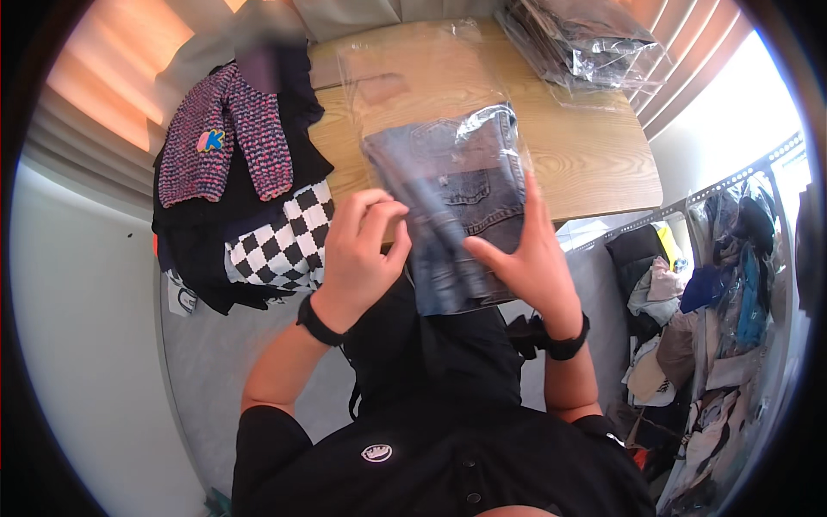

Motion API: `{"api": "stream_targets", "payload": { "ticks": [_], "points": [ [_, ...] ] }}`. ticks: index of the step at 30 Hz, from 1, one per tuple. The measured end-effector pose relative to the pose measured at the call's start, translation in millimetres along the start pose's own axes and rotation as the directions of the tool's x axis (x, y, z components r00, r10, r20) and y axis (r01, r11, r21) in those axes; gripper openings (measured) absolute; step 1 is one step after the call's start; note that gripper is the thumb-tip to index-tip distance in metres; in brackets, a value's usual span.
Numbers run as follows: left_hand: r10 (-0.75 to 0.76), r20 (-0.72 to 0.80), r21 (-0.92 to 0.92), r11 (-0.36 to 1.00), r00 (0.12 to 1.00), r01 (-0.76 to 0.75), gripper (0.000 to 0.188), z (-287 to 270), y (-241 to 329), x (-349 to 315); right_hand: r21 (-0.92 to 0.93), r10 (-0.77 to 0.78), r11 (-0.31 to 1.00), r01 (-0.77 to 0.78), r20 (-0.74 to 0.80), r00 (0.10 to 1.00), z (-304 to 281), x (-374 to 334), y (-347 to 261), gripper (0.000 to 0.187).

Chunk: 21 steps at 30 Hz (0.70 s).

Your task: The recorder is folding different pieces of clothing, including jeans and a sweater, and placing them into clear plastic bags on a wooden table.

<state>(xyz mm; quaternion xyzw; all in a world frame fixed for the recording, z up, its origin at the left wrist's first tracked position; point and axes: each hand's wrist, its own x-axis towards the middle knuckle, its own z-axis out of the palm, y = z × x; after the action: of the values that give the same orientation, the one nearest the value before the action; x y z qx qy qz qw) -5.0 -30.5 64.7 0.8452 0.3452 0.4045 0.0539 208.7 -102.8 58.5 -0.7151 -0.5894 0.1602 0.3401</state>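
Observation:
Folded blue denim jeans (469, 185) lie in a clear plastic bag (422, 73), their lower end reaching past the table's near edge above my lap. My right hand (530, 263) grips the jeans at their right side, thumb across the front and fingers along the edge. By the left edge of the jeans is my left hand (366, 246), its fingers bent and apart from the thumb. Nothing shows between them. The empty upper part of the bag spreads flat over the table.
The wooden table (594, 168) holds a stack of bagged garments (586, 43) at the far right. A multicoloured knit garment (228, 129) and a black-and-white checkered cloth (284, 241) lie with dark clothes at left. A metal rack (732, 284) with caps and bagged clothes stands at right.

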Motion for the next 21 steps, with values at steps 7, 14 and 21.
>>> {"api": "stream_targets", "payload": {
  "ticks": [7,14,21],
  "points": [
    [-0.702,0.331,-0.433,0.481,0.631,0.762,0.031,22,-26,-67,0.701,0.325,0.672,-0.238,0.010,0.946,9,-59,81,0.080],
    [-0.691,0.410,-0.649,0.238,0.595,0.723,0.021,30,-24,-83,0.933,0.377,0.112,-0.341,0.278,0.884,59,-82,68,0.076],
    [-0.668,0.473,-0.619,0.212,0.575,0.756,0.021,28,-27,-97,0.881,0.090,-0.099,-0.462,0.470,0.878,80,-92,83,0.055]
  ]
}}
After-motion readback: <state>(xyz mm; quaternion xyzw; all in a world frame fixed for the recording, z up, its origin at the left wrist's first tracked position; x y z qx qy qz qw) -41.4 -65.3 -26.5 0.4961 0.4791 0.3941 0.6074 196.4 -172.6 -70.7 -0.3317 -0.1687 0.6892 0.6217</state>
